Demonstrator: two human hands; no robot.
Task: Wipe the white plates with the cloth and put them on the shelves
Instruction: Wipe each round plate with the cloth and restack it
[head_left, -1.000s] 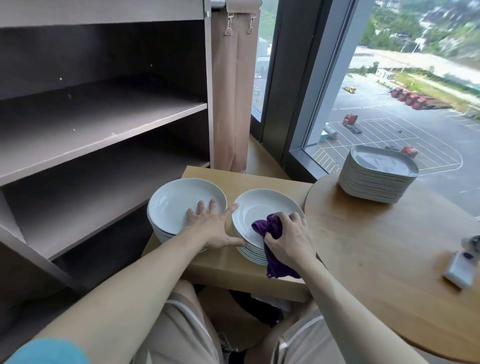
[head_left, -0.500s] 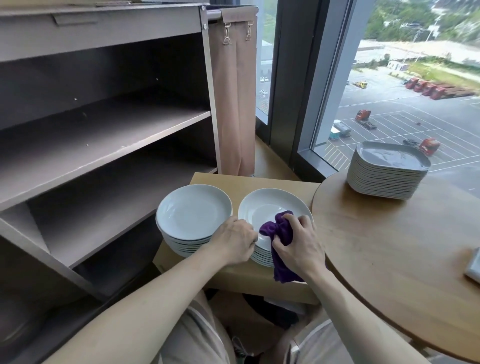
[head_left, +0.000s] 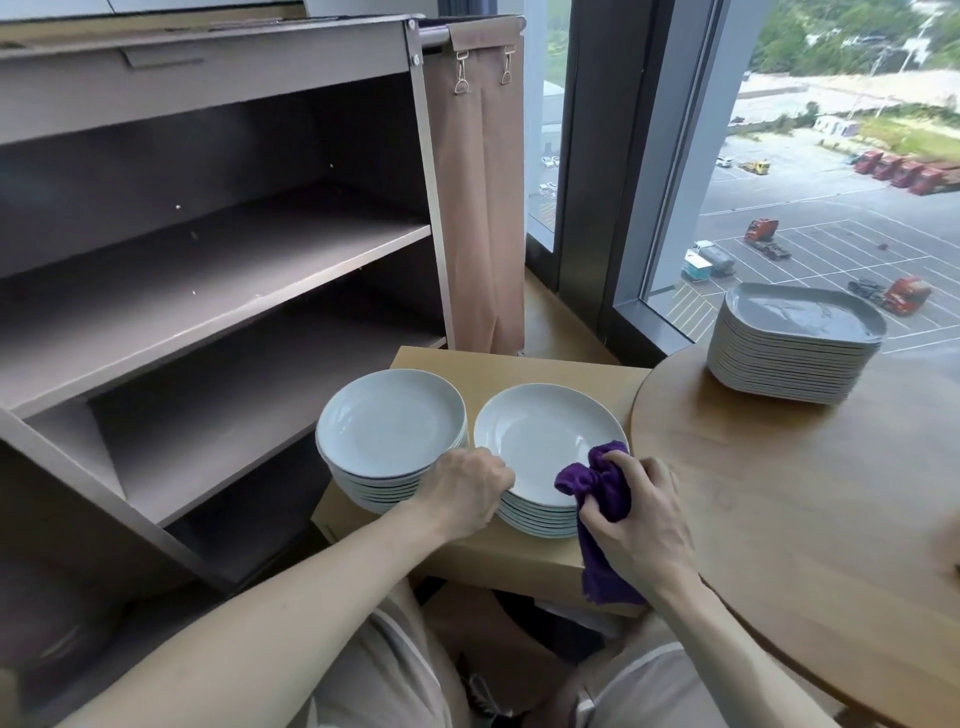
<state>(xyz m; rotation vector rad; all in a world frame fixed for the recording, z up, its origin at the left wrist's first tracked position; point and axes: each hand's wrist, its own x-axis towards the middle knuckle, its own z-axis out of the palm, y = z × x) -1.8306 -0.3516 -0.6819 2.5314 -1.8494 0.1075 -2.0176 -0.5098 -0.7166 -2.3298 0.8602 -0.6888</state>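
Two stacks of white plates (head_left: 545, 441) are seen side by side on a small wooden tabletop (head_left: 519, 366) beside open grey shelves (head_left: 218, 275), with the near rim of the right stack's top plate gripped by the left hand (head_left: 460, 493). A purple cloth (head_left: 597, 499) is clutched in the closed right hand (head_left: 641, 525) at that plate's near right edge. A pile of grey plates (head_left: 795, 345) is set on a round table (head_left: 805, 509) by the window (head_left: 831, 156).
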